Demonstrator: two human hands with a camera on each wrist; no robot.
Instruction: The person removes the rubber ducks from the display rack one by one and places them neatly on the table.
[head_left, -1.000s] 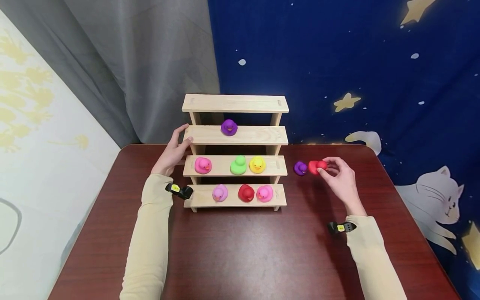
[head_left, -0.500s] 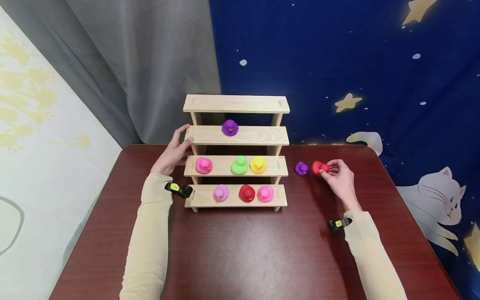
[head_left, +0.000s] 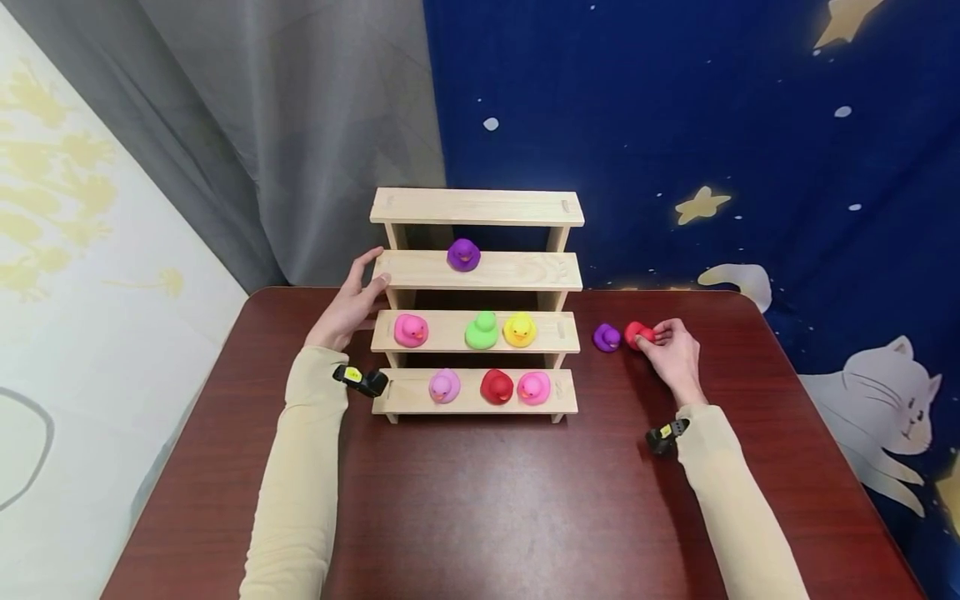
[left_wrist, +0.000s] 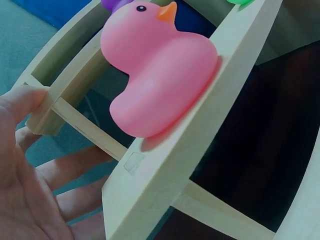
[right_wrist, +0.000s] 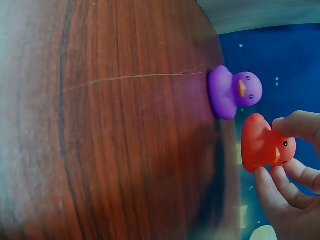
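Note:
My left hand [head_left: 339, 312] grips the left end of the second plank from the top of a four-tier wooden shelf [head_left: 517, 271], thumb at the front edge and a finger at the back corner. In the left wrist view a pink rubber duck [left_wrist: 155, 80] sits on the tier nearest that hand. Off the shelf's right side, my right hand [head_left: 672, 357] pinches a red rubber duck [right_wrist: 256, 142] between thumb and fingers, low over the table. Right beside it a purple rubber duck [right_wrist: 225, 92] stands on the table.
Another purple duck [head_left: 463, 255] sits on the second tier. Green [head_left: 482, 332] and yellow [head_left: 520, 330] ducks share the third tier with the pink one. Lilac [head_left: 445, 386], red [head_left: 497, 387] and pink [head_left: 534, 387] ducks sit on the bottom tier. Curtains [head_left: 600, 125] hang behind the table [head_left: 480, 500].
The red duck in my right hand has moved slightly right, then turned a little beside the purple duck. My left hand stays at the shelf's end.

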